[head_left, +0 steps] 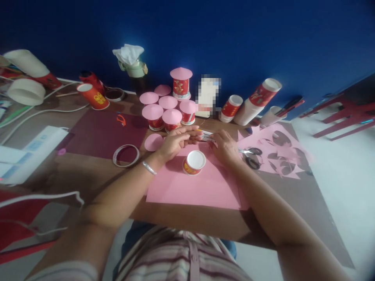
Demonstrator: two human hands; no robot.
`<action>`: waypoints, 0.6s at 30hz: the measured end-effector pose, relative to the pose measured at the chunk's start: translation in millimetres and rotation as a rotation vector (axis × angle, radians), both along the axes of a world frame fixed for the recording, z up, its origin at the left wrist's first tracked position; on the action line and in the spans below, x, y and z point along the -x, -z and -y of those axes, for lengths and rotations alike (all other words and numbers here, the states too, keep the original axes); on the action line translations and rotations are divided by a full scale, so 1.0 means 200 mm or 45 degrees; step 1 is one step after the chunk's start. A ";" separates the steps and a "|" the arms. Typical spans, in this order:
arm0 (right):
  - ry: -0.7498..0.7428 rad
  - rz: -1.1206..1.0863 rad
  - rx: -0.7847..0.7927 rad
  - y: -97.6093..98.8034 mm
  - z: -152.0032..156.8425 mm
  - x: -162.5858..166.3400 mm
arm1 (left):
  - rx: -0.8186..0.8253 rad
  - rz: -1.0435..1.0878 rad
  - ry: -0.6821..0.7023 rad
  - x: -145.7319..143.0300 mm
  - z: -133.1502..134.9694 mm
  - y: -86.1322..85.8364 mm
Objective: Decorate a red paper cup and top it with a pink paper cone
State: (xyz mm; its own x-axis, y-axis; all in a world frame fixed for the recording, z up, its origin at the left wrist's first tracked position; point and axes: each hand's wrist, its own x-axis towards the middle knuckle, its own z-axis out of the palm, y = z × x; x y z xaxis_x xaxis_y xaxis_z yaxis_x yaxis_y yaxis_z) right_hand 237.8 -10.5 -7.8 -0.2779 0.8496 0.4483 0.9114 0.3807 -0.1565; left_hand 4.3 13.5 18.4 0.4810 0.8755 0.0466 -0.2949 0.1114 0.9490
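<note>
My left hand (175, 141) and my right hand (226, 147) meet above the far edge of a pink paper sheet (190, 191). Between their fingertips is a slim white object (206, 135) with a touch of yellow; its kind is unclear. The left fingers reach long toward its left end, while the right fingers curl at its right end. Just nearer to me, a short red cup piece (194, 162) with a white top stands on the sheet. A flat pink disc (154, 143) lies by my left wrist. Scissors (252, 157) with black handles rest beside my right hand.
Several red cup pieces with pink cone tops (152, 112) stand at the back. Cut pink scraps (278, 148) lie right, near a pen cup (272, 116). A white ring (125, 155) sits left, with an orange-handled tool (121, 119) beyond. Cables (43, 111) cross the left side.
</note>
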 end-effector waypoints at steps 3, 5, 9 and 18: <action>-0.014 -0.024 -0.019 0.01 0.00 0.01 | 0.110 0.120 0.054 0.02 -0.01 -0.01; -0.029 -0.044 -0.027 0.01 0.01 0.01 | 0.129 0.139 0.083 0.03 -0.02 -0.01; -0.033 -0.077 -0.038 0.01 0.01 0.01 | 0.148 0.154 0.086 0.03 -0.02 0.00; -0.018 -0.116 -0.011 -0.01 0.01 0.02 | -0.030 -0.165 -0.117 0.00 -0.01 0.03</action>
State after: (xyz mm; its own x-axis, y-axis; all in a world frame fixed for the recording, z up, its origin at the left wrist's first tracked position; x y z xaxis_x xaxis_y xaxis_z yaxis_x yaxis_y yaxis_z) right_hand 234.1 -13.2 -6.5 -0.2474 0.8418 0.4797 0.8881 0.3950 -0.2350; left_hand 4.1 16.2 12.0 0.4020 0.9156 0.0105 -0.1774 0.0666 0.9819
